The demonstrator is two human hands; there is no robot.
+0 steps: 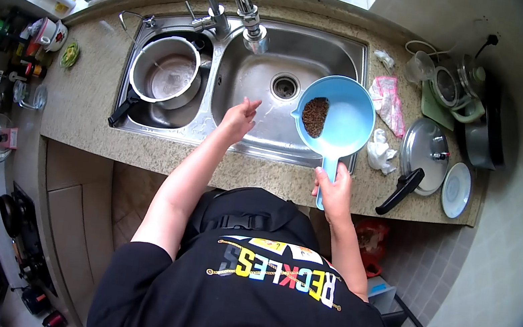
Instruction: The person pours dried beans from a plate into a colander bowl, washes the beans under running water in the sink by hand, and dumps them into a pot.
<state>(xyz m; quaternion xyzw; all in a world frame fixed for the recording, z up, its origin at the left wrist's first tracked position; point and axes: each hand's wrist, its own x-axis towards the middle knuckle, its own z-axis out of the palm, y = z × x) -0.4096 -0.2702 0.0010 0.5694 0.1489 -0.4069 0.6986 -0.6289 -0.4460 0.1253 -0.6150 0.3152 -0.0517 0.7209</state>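
My right hand [337, 194] is wrapped round the handle of a light blue plastic water ladle [349, 119], held over the right edge of the sink and the counter front. Small reddish-brown grains [314, 116] lie heaped against the ladle's left side, near its pouring lip. My left hand [238, 121] hovers over the front of the large steel sink basin [258, 72], fingers stretched out and holding nothing. Above that basin hangs the chrome faucet [254, 34], with no water seen running. To the left, a pressure cooker pot [165, 71] stands in the smaller basin, its inside wet.
On the right counter lie a pink-and-white cloth [388, 105], crumpled white tissue [380, 152], a pressure cooker lid [424, 157] with a black handle, and a white saucer [456, 190]. Stacked pots and strainers [451, 90] stand behind. A green bowl-like item [70, 55] sits at left.
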